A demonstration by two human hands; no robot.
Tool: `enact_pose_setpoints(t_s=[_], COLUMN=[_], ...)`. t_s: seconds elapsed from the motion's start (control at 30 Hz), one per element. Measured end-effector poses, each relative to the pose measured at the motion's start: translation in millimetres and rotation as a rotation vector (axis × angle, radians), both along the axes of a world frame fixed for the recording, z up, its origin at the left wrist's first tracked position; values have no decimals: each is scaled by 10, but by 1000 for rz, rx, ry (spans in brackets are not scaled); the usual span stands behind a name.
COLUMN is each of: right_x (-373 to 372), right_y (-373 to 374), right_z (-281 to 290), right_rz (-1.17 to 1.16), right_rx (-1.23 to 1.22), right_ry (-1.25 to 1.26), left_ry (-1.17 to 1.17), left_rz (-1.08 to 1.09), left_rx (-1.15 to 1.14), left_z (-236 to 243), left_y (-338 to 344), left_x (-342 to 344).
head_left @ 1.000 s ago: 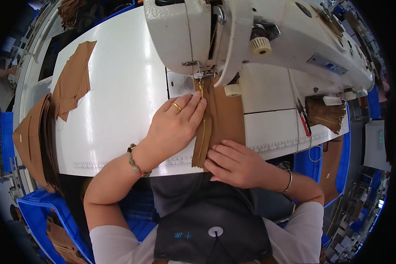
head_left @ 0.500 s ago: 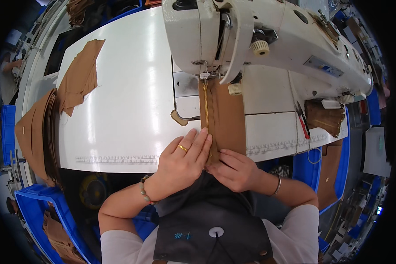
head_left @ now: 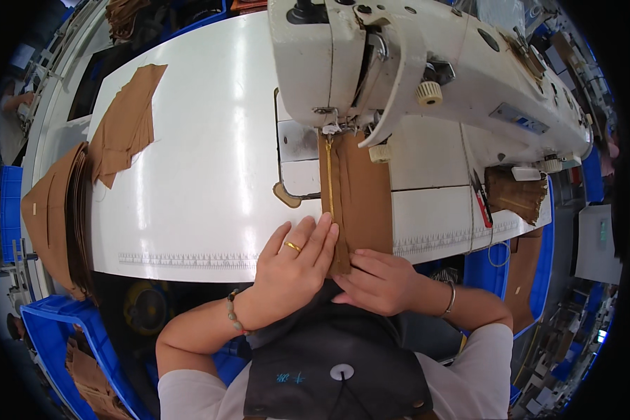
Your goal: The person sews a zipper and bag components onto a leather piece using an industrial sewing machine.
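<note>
Lays left hand [head_left: 294, 269] flat on brown fabric [head_left: 368, 199], apparently pinches its near end with right hand [head_left: 376, 282]. See brown pieces [head_left: 91, 376] in lower-left blue bin [head_left: 107, 343].

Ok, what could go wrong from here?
The gold zipper runs up to the presser foot, so its teeth might catch there if it drifts sideways. The left hand and right hand are both down by the near end, so the brown fabric could skew near the foot.
</note>
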State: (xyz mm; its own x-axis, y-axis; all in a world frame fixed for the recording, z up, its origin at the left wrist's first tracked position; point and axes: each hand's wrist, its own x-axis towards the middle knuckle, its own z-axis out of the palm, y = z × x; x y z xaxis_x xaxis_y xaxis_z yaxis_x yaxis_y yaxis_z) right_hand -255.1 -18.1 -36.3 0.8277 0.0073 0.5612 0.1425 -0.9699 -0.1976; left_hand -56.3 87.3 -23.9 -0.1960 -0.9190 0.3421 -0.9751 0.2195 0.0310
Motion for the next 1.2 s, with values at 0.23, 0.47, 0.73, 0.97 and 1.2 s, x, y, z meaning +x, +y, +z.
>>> enact_pose_setpoints(t_s=[0.23,0.47,0.73,0.97,1.2], right_x=[405,623,594,602,609], right_y=[-802,-905,-936,-931,-913], right_z=[175,30,41,56,66], right_rz=[-113,-225,-194,-198,-211], right_rx=[49,22,6,-16,-2], right_ry=[83,254,287,253,249], left_ry=[-115,16,60,-667,-361], left_rz=[6,-77,418,1198,1190], left_rx=[20,111,-19,-87,102], left_z=[48,68,74,541,695], left_y=[21,36,533,1839,2036], left_x=[-54,34,1592,3572,3777])
